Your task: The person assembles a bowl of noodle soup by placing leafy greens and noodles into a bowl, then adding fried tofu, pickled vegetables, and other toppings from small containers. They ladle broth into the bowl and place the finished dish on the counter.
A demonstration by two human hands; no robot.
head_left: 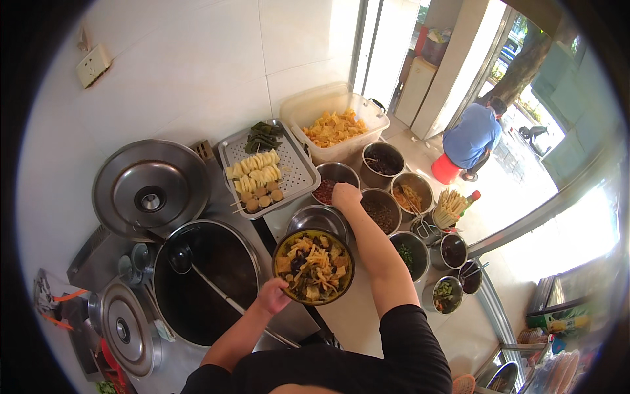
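My left hand [273, 295] grips the lower left rim of a round amber bowl [344, 289], thumb at the edge. Pale yellow strips [317, 255], tan chunks and dark pieces fill it. Under the bowl's far side, a shallow steel dish [303, 218] shows in part. With my right arm stretched forward, my right hand [346, 196] reaches over the near right rim of a steel pot [336, 167] of small reddish bits [323, 192]. Its fingers look curled together at those bits; their tips are hidden, so I cannot see what they hold.
Several steel pots of toppings, such as chopped greens [405, 253], stand to the right. A perforated tray [296, 167] of skewers and a plastic tub [306, 125] lie beyond. At left, a ladle [180, 255] rests in a large pot [253, 261] of dark liquid. A person [474, 128] sits outside.
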